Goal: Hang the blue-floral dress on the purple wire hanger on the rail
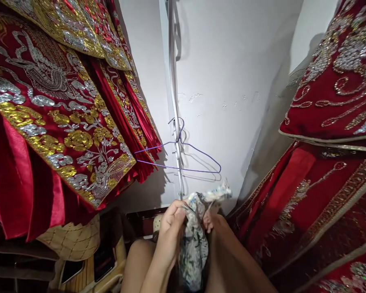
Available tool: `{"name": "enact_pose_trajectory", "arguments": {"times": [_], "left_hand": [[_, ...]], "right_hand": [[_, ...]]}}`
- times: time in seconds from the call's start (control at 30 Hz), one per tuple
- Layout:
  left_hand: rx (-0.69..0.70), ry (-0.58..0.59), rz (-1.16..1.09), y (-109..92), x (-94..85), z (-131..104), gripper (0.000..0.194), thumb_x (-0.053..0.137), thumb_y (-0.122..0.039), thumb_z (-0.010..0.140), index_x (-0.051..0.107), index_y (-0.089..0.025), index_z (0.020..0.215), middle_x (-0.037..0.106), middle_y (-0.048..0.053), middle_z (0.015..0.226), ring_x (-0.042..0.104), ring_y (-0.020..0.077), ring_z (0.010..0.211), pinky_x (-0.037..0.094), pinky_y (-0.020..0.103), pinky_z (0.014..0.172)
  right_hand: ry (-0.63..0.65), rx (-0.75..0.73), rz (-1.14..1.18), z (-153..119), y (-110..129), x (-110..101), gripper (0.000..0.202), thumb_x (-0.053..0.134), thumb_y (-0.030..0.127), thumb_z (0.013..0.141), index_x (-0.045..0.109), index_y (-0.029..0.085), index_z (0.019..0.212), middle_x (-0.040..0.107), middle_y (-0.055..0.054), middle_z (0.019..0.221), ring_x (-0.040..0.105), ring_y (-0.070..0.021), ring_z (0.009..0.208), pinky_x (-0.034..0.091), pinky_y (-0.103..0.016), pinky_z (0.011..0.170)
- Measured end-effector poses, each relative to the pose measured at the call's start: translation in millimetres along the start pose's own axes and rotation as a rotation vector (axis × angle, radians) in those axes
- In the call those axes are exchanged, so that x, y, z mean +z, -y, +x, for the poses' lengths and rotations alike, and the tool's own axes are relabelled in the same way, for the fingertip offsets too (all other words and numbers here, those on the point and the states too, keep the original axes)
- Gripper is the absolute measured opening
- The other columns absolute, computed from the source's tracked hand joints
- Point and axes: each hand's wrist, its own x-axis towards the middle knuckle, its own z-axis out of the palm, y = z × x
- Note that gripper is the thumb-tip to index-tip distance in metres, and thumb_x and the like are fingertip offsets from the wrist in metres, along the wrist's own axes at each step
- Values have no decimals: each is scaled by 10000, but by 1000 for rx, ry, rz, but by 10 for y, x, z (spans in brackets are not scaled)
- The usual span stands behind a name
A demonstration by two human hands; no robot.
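A pale cloth garment [193, 248] with a blue and green floral print hangs bunched between my hands, over my lap. My left hand [173, 217] is closed on its upper left edge, thumb on top. On the other side, my right hand [210, 219] pinches the garment's right part, its fingers curled and slightly blurred. A loose end of the fabric sticks out to the upper right past my right hand. What kind of garment it is, I cannot tell. Just beyond my hands, a purple wire hanger [201, 151] hangs on a white metal rail [172, 69].
Red embroidered garments with gold and silver [79, 140] hang at the left; beaded red garments [308, 183] hang at the right. A white wall [225, 73] stands ahead. At lower left are a quilted beige cushion [73, 238], a phone [104, 262] and another dark flat device [72, 270].
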Motion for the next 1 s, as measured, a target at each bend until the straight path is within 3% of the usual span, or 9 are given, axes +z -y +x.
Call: {"name": "enact_pose_trajectory", "arguments": {"times": [0.1, 0.2, 0.33, 0.4, 0.47, 0.6, 0.7, 0.83, 1.0], "left_hand": [[118, 173, 299, 13, -1, -53, 251, 620, -460, 905, 677, -227, 831, 694, 84, 886, 646, 279, 969, 485, 415, 942], [292, 348, 666, -20, -99, -103, 176, 591, -340, 935, 756, -280, 929, 698, 102, 1192, 490, 339, 1338, 249, 516, 1188], [239, 350, 682, -161, -282, -68, 415, 467, -445, 999, 563, -335, 1388, 510, 77, 1494, 384, 300, 1438, 242, 496, 1209], [141, 418, 585, -220, -327, -9, 562, 284, -569, 1021, 401, -307, 1505, 469, 95, 1521, 421, 286, 1408, 299, 460, 1184], [86, 545, 578, -225, -343, 53, 705, 142, -666, 990, 447, -246, 1467, 553, 121, 1423, 517, 293, 1298, 365, 434, 1132], [102, 776, 879, -79, -464, 159, 757, 214, -737, 951, 708, -165, 998, 709, 109, 923, 632, 260, 889, 484, 371, 911], [144, 824, 1208, -8, -765, 292, 586, 423, -671, 935, 686, -177, 762, 684, 89, 744, 629, 245, 777, 476, 348, 831], [40, 618, 1647, -164, -1244, 545, 392, 494, -449, 937, 680, -174, 728, 715, 126, 773, 657, 274, 746, 463, 373, 768], [46, 320, 1711, -483, -1453, 734, 229, 481, -214, 867, 702, -170, 826, 737, 150, 978, 674, 297, 936, 471, 381, 837]], "right_hand": [[183, 144, 244, 69, 159, 78, 658, 458, 843, 805, 691, 230, 755, 620, -53, 689, 584, -221, 654, 459, -345, 602], [297, 260, 418, 126, 379, 184, 736, 437, 891, 766, 705, 207, 787, 624, -63, 668, 610, -226, 664, 476, -331, 606], [396, 334, 467, 123, 728, 242, 545, 716, 707, 693, 695, 166, 750, 613, -38, 633, 568, -176, 610, 452, -280, 594], [483, 329, 379, 104, 933, 215, 416, 821, 538, 641, 691, 163, 764, 624, -8, 667, 546, -138, 619, 444, -248, 615], [660, 287, 170, 100, 1163, 154, 320, 826, 427, 656, 692, 166, 786, 633, 17, 708, 544, -122, 660, 450, -231, 656], [1098, 161, -479, 194, 1592, -58, 178, 689, 293, 790, 665, 146, 692, 555, 41, 611, 483, -104, 591, 419, -223, 586], [887, -48, -767, 358, 1718, -276, 139, 582, 162, 790, 709, 155, 736, 628, 9, 660, 515, -129, 595, 403, -235, 562], [335, -285, -805, 654, 1506, -452, 513, 491, 95, 761, 698, 219, 1213, 728, -63, 1084, 647, -215, 855, 487, -307, 767], [114, -406, -571, 1072, 1053, -115, 718, 485, 141, 764, 482, 244, 1475, 679, -83, 1242, 643, -252, 1018, 481, -382, 941]]}}
